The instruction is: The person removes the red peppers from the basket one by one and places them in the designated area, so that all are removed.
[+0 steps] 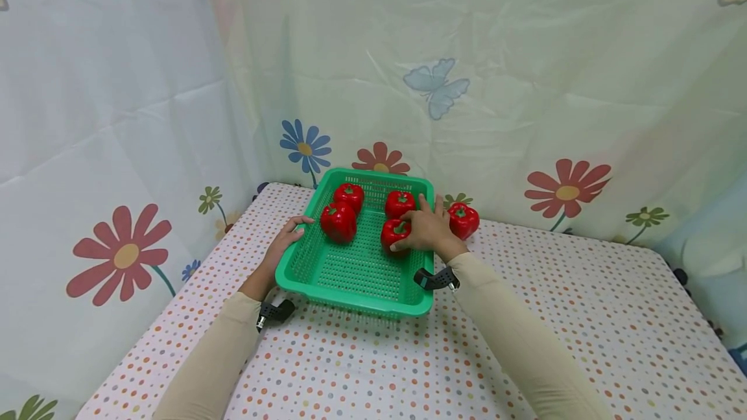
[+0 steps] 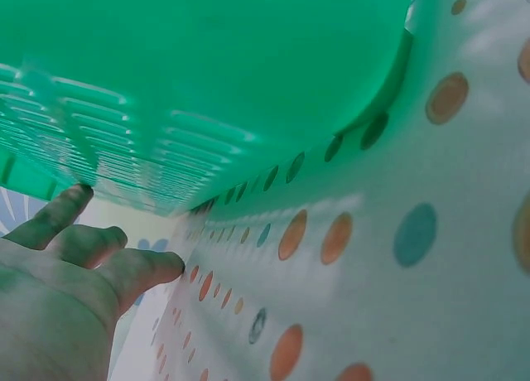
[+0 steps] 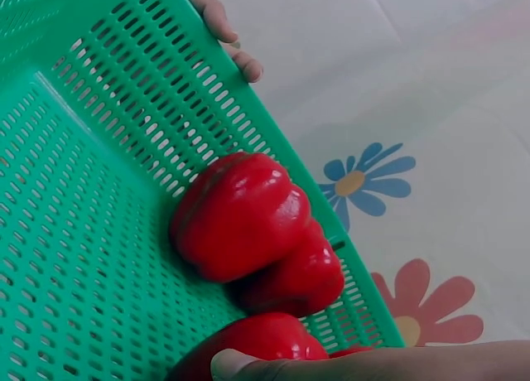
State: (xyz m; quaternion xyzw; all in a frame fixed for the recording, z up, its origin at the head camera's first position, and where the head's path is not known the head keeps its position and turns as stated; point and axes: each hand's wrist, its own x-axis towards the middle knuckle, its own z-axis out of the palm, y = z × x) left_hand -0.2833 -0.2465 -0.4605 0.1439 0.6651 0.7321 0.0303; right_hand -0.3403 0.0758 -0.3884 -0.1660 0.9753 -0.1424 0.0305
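A green plastic basket (image 1: 356,303) with slotted walls holds several red bell peppers. Two peppers, the nearer one (image 1: 338,222) and one behind it (image 1: 349,196), sit along its left side; another pepper (image 1: 400,204) lies at the back right. My right hand (image 1: 430,229) reaches over the right rim and holds the front right pepper (image 1: 392,236) between thumb and index finger, its other fingers spread toward the rim. In the right wrist view, the thumb (image 3: 236,364) lies against that pepper. My left hand (image 1: 283,245) is at the basket's left side, fingers extended and fingertips at the rim.
One more red bell pepper (image 1: 463,220) stands on the table outside the basket, just right of my right hand. The table wears a dotted cloth (image 1: 362,374). A curtain (image 1: 496,148) printed with flowers and butterflies hangs close behind the basket and along the left.
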